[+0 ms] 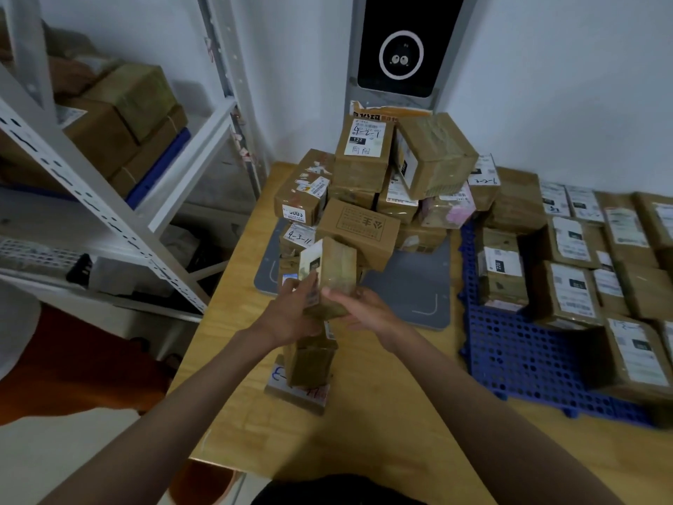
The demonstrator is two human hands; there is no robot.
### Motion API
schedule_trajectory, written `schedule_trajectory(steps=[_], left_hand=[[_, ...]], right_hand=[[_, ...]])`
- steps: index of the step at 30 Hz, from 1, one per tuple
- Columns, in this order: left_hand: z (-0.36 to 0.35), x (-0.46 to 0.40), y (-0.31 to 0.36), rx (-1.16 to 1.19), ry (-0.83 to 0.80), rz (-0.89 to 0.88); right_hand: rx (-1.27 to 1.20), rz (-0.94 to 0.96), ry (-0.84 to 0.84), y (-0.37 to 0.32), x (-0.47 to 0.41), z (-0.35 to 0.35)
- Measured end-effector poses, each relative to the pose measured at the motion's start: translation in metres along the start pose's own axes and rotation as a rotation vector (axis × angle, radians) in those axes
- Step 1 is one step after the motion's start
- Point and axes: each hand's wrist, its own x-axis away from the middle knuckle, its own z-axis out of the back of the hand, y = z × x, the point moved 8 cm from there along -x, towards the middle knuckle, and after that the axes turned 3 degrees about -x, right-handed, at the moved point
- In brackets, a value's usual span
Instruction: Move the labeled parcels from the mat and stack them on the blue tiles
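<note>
Your left hand [291,308] and right hand [358,308] both grip one taped parcel [333,275], fingers curled round it, above the grey mat [418,282].

Parcel depot: labelled parcels [368,154], shelving [109,198].

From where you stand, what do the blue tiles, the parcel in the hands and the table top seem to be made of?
Blue tiles: probably moulded plastic; an even grid of round holes and interlocking edges.
Parcel, held by left hand and right hand: brown cardboard wrapped in glossy tape, with a white paper label.
Table top: looks like light wood or a wood-look laminate; faint grain, matte.
</note>
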Motion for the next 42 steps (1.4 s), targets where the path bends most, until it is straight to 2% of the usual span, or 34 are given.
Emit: schedule_trajectory(steps=[7, 12, 17, 27, 35, 42], left_hand=[[-0.024, 0.014, 0.032, 0.023, -0.006, -0.118], [-0.027, 0.013, 0.037, 0.117, 0.043, -0.007], [-0.043, 0.012, 0.052, 0.284, -0.036, -0.012], [-0.074, 0.024, 0.07, 0.281, -0.031, -0.066], [-0.114, 0.027, 0.099, 0.237, -0.064, -0.127], [-0.17, 0.02, 0.139, 0.242, -0.162, -0.158]], right_hand=[[-0.042, -0.008, 0.122, 0.032, 0.025, 0.032], [-0.104, -0.053, 0.18, 0.048, 0.045, 0.051], [-0.094, -0.032, 0.218, 0.054, 0.066, 0.06], [-0.051, 0.062, 0.379, 0.073, 0.1, 0.072], [-0.172, -0.057, 0.5, 0.126, 0.132, 0.094], [-0.277, -0.112, 0.579, 0.171, 0.159, 0.138]])
